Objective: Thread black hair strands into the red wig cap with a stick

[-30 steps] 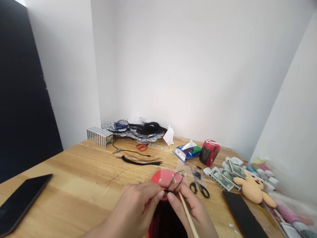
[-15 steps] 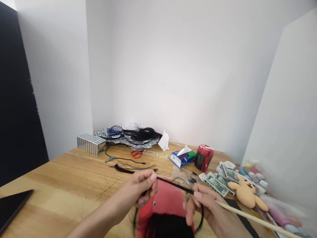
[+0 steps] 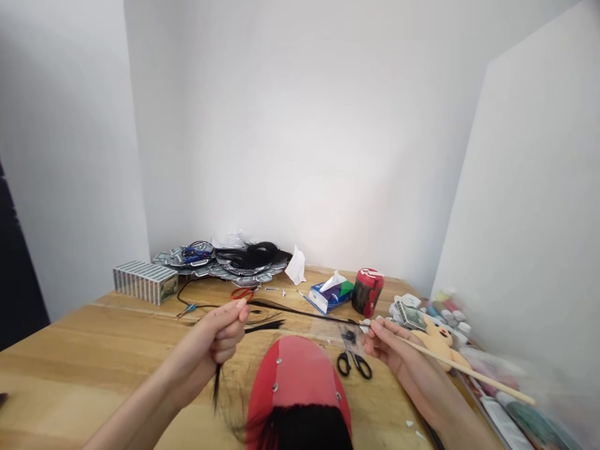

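A thin strand of black hair [image 3: 319, 316] is stretched between my hands above the table. My left hand [image 3: 220, 334] is closed in a pinch on one end, and loose hair hangs below the fist. My right hand [image 3: 400, 356] pinches the other end at the fingertips and also holds a thin pale wooden stick [image 3: 478, 375] that points out to the right. Below and between the hands is a rounded red and pink head form [image 3: 300, 369] with metal studs. Black hair [image 3: 312, 429] covers its near part.
Black-handled scissors [image 3: 354, 362] lie right of the form. Red-handled scissors [image 3: 242, 293], a tissue pack [image 3: 330, 295], a red-lidded container [image 3: 368, 292] and stacked boxes [image 3: 145, 282] stand farther back. A plush toy [image 3: 438, 344] and bottles [image 3: 452, 312] crowd the right side.
My hands have moved apart, left hand leftward and up, so the strand between them is longer. The view has turned slightly right, and the black-handled scissors now show.
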A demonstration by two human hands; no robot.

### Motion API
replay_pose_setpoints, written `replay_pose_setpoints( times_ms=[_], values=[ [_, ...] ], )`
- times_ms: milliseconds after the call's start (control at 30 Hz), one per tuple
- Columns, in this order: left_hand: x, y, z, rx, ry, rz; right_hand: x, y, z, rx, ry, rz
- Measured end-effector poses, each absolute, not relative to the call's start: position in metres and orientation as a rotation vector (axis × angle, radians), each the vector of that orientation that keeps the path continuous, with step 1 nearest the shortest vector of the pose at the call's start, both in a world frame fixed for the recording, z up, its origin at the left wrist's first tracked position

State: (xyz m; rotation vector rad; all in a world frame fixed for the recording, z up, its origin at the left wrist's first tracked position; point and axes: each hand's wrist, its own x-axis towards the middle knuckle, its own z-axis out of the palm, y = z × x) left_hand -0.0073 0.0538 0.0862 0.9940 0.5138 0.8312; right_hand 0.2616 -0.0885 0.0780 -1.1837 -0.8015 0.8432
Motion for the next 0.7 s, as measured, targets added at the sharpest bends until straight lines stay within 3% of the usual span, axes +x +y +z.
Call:
replay_pose_setpoints(
  times_ms=[433,567,700],
  values=[
    [-0.033,0.076,0.108,0.785,0.529,1.409,0.263,-0.099,0.088,-1.470,-1.021,0.423],
    [-0.012,0.053,0.100,0.978,0.602,1.387,0.230,-0.109,0.087,-1.615,-1.670,-0.045],
    [0.020,0.012,0.077,1.345,0.590,1.130,0.194,-0.107,0.069,-1.251,-2.040,-0.577]
  ],
)
